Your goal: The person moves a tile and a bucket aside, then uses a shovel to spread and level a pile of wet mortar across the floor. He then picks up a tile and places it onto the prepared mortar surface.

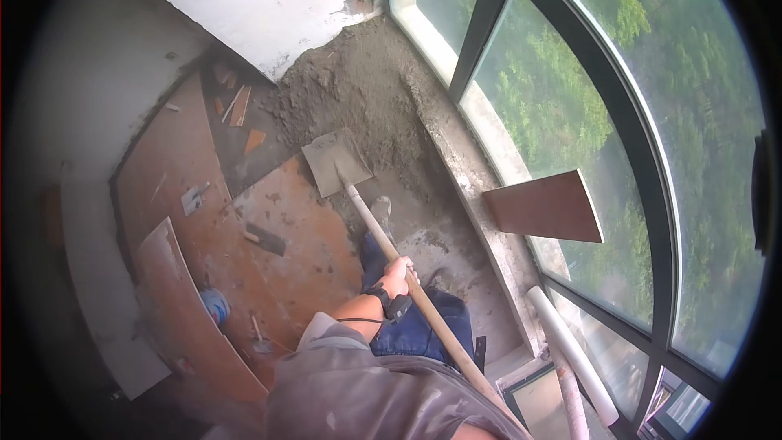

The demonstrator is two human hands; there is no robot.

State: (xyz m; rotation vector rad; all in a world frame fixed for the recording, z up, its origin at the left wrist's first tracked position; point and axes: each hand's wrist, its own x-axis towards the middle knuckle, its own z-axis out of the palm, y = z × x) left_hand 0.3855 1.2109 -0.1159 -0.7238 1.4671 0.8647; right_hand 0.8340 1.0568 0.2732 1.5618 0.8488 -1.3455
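Observation:
My left hand (397, 277) is wrapped round the pale wooden handle of a shovel (379, 236), with a black band on that wrist. The handle runs from the lower edge up and left to a flat, squarish grey blade (330, 165). That blade lies at the near edge of a heap of damp grey-brown sand or mortar (358, 81), partly over the reddish floor boards (285, 204). A little skin of my right arm shows at the lower edge; the right hand is out of the picture. My blue-trousered legs stand beside the handle.
Tall dark-framed windows (611, 106) and a low ledge (472, 187) run along the right, where a brown tile (546, 205) juts out. White pipes (574, 354) stand lower right. Trowels (194, 199), a blue-and-white roll or tub (215, 306) and a long curved-looking board (191, 301) are at left.

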